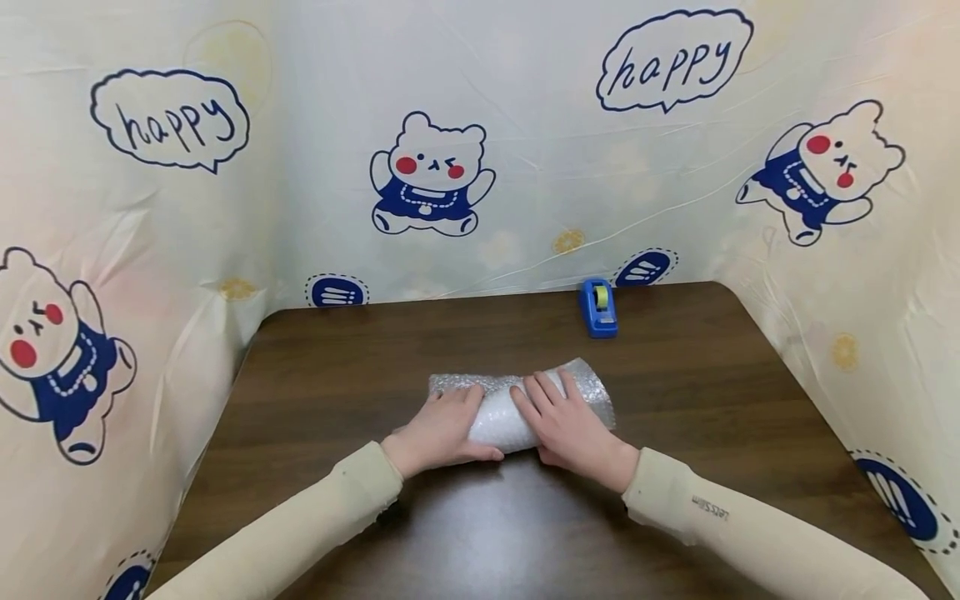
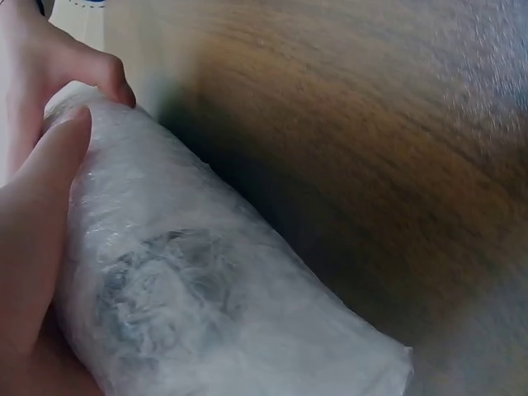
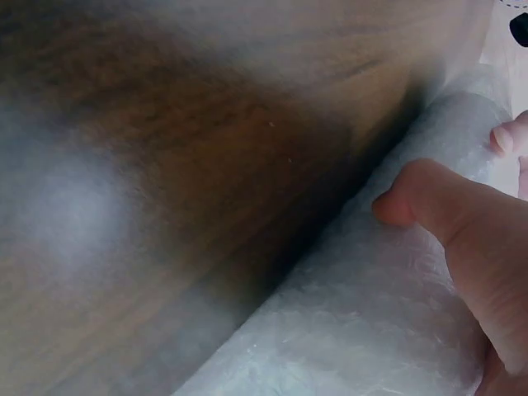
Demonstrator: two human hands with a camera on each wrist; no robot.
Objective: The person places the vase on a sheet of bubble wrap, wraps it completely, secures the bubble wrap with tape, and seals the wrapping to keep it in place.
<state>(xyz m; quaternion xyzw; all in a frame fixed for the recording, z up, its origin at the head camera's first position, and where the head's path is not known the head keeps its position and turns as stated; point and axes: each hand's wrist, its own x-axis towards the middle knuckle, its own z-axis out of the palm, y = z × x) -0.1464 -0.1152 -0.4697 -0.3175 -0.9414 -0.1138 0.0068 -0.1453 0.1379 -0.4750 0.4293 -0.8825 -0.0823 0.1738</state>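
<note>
A roll of clear bubble wrap (image 1: 498, 423) lies across the middle of the table, and its loose ends flare out on both sides. My left hand (image 1: 441, 427) grips its left part, with the thumb along the near side and the fingers over the top. Farther right, my right hand (image 1: 572, 429) holds the roll with fingers spread over it and the thumb on the near side. In the left wrist view, a grey, crumpled hollow shows in the end of the bubble wrap (image 2: 165, 289). What the wrap may contain is hidden.
A blue tape dispenser (image 1: 599, 310) with yellowish tape stands at the back edge of the dark wooden table (image 1: 322, 367), right of centre. A pale curtain (image 1: 540, 183) printed with cartoon bears surrounds the table at the back and sides.
</note>
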